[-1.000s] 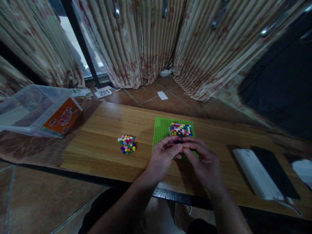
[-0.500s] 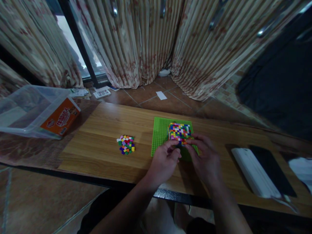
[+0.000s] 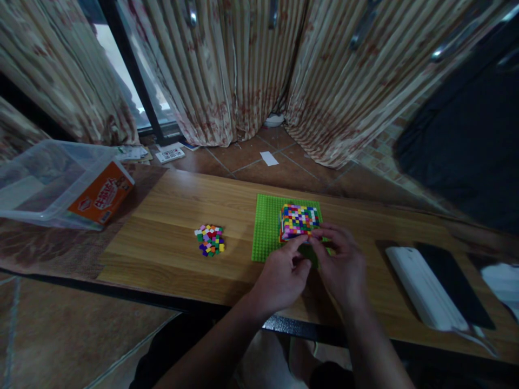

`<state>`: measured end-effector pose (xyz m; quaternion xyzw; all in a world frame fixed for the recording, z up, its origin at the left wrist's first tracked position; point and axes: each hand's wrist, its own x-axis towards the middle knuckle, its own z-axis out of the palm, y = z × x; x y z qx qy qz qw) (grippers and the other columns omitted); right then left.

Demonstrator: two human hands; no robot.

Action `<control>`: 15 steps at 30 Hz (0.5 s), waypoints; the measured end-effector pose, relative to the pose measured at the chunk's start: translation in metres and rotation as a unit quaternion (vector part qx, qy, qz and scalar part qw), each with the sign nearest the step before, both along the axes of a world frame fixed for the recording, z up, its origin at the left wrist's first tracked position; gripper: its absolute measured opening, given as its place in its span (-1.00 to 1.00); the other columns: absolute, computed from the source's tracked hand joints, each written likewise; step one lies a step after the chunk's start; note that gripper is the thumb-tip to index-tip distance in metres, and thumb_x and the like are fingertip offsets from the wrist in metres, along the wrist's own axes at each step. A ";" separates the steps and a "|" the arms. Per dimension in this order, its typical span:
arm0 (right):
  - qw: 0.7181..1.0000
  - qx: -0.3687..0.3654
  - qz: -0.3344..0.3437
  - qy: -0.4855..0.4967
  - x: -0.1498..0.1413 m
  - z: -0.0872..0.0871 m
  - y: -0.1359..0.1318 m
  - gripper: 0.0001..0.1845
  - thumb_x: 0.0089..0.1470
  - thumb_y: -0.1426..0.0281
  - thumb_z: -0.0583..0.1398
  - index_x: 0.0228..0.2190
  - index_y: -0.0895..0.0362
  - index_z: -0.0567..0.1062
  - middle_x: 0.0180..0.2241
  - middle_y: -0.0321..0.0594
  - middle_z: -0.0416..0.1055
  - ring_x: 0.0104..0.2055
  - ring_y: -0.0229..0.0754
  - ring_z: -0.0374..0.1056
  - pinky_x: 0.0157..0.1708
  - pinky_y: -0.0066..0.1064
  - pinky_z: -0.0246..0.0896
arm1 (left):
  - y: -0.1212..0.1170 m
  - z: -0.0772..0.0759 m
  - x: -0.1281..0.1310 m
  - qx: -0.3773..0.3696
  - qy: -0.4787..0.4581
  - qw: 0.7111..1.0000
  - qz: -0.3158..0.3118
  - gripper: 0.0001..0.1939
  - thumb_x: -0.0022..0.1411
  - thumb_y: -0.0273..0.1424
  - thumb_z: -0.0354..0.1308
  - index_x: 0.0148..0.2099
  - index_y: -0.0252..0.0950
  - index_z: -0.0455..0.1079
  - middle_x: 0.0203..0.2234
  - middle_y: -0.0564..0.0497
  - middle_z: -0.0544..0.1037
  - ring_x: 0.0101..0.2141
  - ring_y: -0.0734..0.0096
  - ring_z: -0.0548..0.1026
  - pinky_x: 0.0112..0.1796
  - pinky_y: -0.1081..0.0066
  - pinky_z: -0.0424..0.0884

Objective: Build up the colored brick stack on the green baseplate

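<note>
Head view: brick block [image 3: 299,219] on the green baseplate [image 3: 265,232], near the far edge of the bench [image 3: 162,232]. Left hand [image 3: 284,273] touches the block, grip half-open; right hand [image 3: 344,262] looks pinched, can't tell on what.

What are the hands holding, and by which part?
Can't tell: the left hand and right hand are at the brick block's near edge, hiding any grip.

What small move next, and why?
Probably have the left hand press its index fingertip lightly down at the near edge of the multicoloured block: that fingertip and those of the right hand are there, hiding whether bricks beneath are seated.
</note>
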<state>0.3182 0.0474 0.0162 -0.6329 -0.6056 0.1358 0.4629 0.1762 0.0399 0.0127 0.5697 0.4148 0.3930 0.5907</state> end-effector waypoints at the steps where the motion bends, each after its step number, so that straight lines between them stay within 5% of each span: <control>1: 1.000 -0.008 -0.002 0.024 0.001 0.000 0.000 -0.83 0.11 0.26 0.25 -0.32 0.09 0.58 -0.10 -0.10 0.47 -0.06 -0.04 0.43 -0.13 -0.14 0.40 | 0.000 0.000 0.000 -0.001 -0.001 1.000 0.000 -0.43 0.23 -0.46 0.07 0.29 -0.30 0.28 -0.35 -0.07 0.58 -0.39 0.32 0.51 -0.37 0.36 0.46; 15: 0.979 -0.052 -0.058 0.187 0.000 -0.010 0.008 -0.82 -0.09 0.24 0.35 -0.44 0.09 0.60 -0.16 -0.12 0.49 -0.05 0.00 0.43 -0.03 -0.04 0.36 | -0.001 0.004 0.000 0.005 -0.001 1.000 -0.015 -0.40 0.23 -0.47 0.07 0.32 -0.34 0.23 -0.44 -0.02 0.56 -0.40 0.31 0.53 -0.34 0.35 0.48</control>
